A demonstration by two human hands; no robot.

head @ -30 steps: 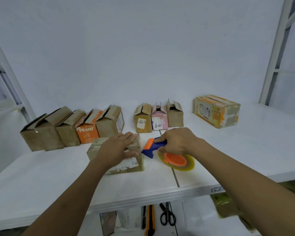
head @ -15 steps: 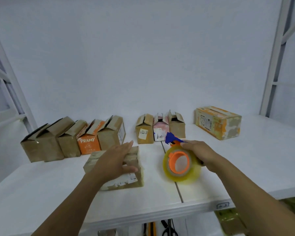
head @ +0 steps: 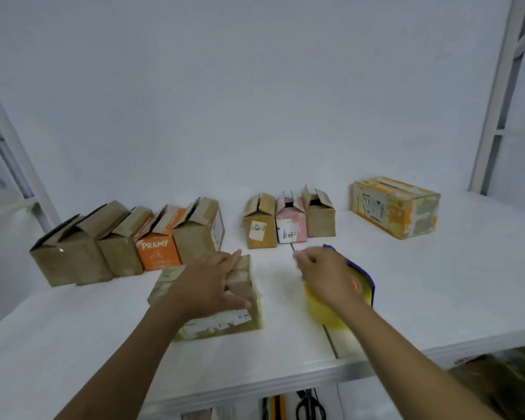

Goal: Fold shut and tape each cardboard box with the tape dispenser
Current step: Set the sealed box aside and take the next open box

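- Box (head: 244, 287) in work: closed brown cardboard, lying on the white table (head: 73, 344) at lower centre of the frame, white label on its near side.
- Left hand (head: 208, 283): we find it flat on the top of this box, fingers straight and close together, pointing away from the person, with the thumb spread along the near edge of the top. It presses and does not grasp.
- Right hand (head: 325, 277): it sits just right of centre, on top of the tape dispenser (head: 359, 286), fingers curled round it. This area is blurred, so we cannot tell the exact finger placement.
- Tape dispenser: yellow roll, orange core, blue frame. It is beside the box and apart from it, near the seam in the table.
- Row of five boxes (head: 82, 253) at middle left, flaps raised. The fourth is orange and marked "PRAMY" (head: 156, 250).
- Three small boxes (head: 288, 225) at centre, behind both hands, flaps raised, touching side by side. The middle one is pink.
- Larger orange-printed box (head: 394, 207) at upper right, closed, well apart from the others.
- Scissors (head: 311, 406) show below the table's front edge at the bottom of the frame.
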